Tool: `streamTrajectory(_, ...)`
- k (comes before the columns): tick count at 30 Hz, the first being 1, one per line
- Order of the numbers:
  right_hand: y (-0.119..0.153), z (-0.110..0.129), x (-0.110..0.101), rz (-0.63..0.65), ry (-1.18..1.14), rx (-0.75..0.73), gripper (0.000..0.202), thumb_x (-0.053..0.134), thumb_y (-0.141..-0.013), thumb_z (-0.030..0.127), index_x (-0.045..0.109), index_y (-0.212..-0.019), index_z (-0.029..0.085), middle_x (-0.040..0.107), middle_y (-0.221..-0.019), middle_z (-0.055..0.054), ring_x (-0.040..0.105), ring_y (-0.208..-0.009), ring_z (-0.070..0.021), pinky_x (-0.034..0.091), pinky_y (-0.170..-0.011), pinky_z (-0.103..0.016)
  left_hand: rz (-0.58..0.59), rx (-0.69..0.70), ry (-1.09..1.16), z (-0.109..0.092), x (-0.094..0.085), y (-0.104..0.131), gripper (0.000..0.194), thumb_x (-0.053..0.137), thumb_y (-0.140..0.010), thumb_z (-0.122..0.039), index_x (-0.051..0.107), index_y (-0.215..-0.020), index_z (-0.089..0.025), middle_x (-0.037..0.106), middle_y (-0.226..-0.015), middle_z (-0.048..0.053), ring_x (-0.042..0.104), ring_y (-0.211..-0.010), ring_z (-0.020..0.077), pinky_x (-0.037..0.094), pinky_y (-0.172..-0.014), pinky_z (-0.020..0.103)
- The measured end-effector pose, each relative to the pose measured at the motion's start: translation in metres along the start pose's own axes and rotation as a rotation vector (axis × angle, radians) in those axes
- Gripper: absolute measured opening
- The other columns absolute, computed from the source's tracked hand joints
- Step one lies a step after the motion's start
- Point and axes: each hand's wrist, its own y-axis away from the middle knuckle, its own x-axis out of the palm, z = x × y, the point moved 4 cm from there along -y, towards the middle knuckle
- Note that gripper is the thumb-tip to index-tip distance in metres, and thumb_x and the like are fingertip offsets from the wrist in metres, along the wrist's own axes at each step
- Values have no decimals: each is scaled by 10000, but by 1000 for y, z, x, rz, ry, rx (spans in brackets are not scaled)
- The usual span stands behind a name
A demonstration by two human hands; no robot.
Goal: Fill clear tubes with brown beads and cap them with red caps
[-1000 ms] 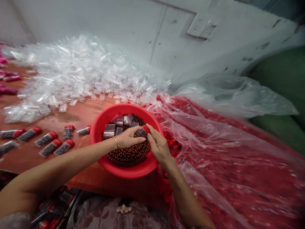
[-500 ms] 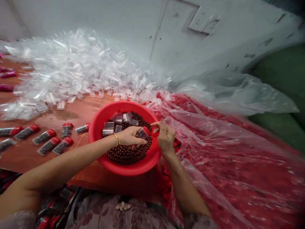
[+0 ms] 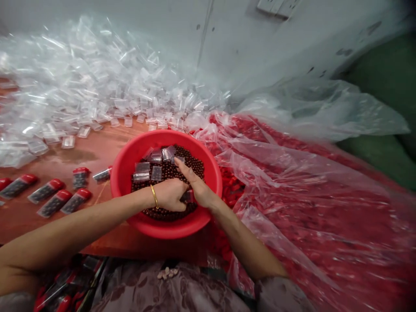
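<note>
My left hand (image 3: 173, 194), with a gold bracelet at the wrist, is closed around a small clear plastic container with a red cap (image 3: 189, 196) and dark contents. It is over the red basin (image 3: 166, 232), mostly hidden by my fingers. My right hand (image 3: 196, 184) reaches in from the right with fingers stretched out, its palm against the capped end. Below both hands lie many brown beads (image 3: 167, 214). Several clear empty containers (image 3: 142, 171) rest on the beads at the basin's left and back.
Filled red-capped containers (image 3: 48, 190) lie on the orange-brown table (image 3: 107, 225) at left. A large heap of clear containers (image 3: 97, 86) stands behind. To the right spreads a clear plastic bag of red caps (image 3: 308, 208). A wall socket (image 3: 277, 8) is at the back.
My right hand has moved left from the basin's right rim to the capped end, its fingers straightening. My left hand has turned its container and shifted slightly. The view has tilted.
</note>
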Motion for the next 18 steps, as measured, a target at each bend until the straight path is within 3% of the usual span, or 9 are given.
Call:
streamTrajectory(4, -1, 6, 0, -4, -128, 39, 804, 67, -833, 723, 295, -1445, 256, 378, -1468, -12, 386, -1318, -196, 250, -1118, -381, -4, -7, -117, -1, -2, -3, 76, 541, -641, -185, 592, -670, -138, 564, -578, 30, 471, -494, 131, 335, -491, 245)
streamTrajectory(9, -6, 13, -3, 4, -379, 141, 844, -74, -833, 676, 361, -1413, 243, 499, -1374, -53, 485, -1229, -225, 331, -1044, -449, -56, 116, -52, -7, -2, -4, 42, 519, -663, -184, 542, -634, -163, 549, -592, -1, 437, -514, 111, 324, -519, 234)
streamTrajectory(15, 4, 7, -21, -237, -365, 202, 796, 56, -852, 685, 589, -1204, 210, 603, -1239, -61, 518, -1170, -249, 368, -993, -425, -117, -38, -60, 0, -6, 0, 39, 522, -664, -201, 535, -665, -165, 551, -597, -8, 441, -531, 110, 308, -526, 229)
streamTrajectory(18, 9, 11, -26, -282, -360, 153, 808, 70, -837, 708, 631, -1128, 204, 640, -1170, -59, 541, -1130, -244, 386, -970, -398, -105, -16, -6, -1, -8, -3, 42, 509, -674, -189, 537, -690, -161, 563, -615, -11, 463, -544, 105, 321, -524, 214)
